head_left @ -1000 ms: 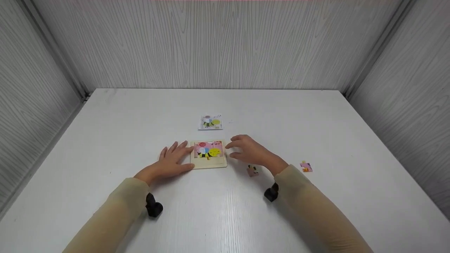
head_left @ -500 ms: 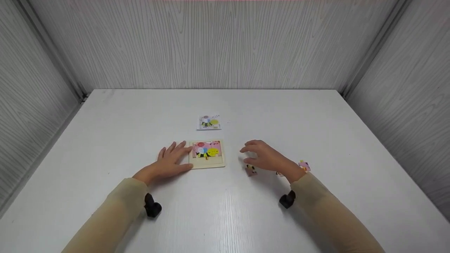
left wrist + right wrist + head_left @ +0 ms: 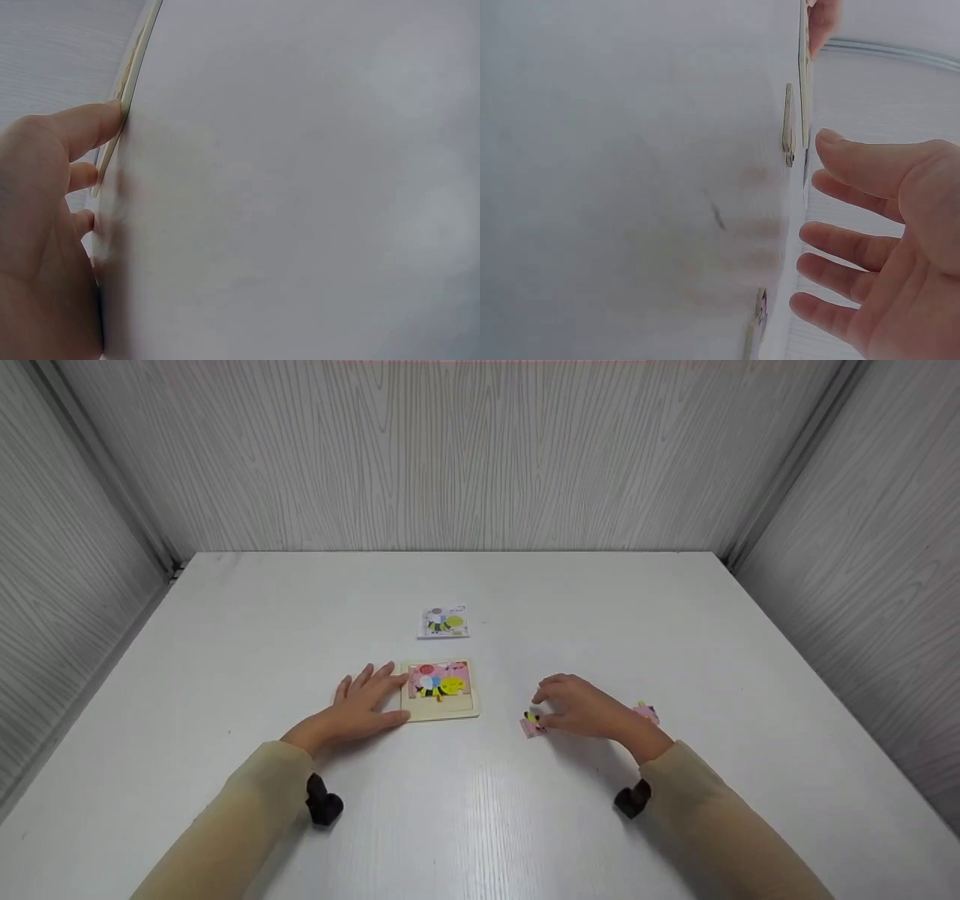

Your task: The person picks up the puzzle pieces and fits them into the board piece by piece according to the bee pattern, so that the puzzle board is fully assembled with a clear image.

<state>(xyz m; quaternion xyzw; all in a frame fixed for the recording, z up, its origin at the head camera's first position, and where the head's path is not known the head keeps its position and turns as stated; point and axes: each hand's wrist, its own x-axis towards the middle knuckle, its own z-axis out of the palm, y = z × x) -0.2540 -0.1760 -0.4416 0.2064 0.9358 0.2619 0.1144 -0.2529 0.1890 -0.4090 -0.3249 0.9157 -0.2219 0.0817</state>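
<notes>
Head view: puzzle board (image 3: 439, 710), bee (image 3: 442, 685) crosswise, facing right.
Left hand (image 3: 357, 710) spread; right hand (image 3: 590, 711), relaxed, has withdrawn beside loose piece (image 3: 531, 728).

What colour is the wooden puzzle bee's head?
The bee's round head is yellow, clearest in the head view.

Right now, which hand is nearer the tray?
Left: the left hand touches the tray at its left edge; the right hand is apart, right of it, by a loose piece.

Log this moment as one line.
left hand: touches puzzle board | right hand: hovers near loose piece, holding nothing | picture card: beyond board
</notes>
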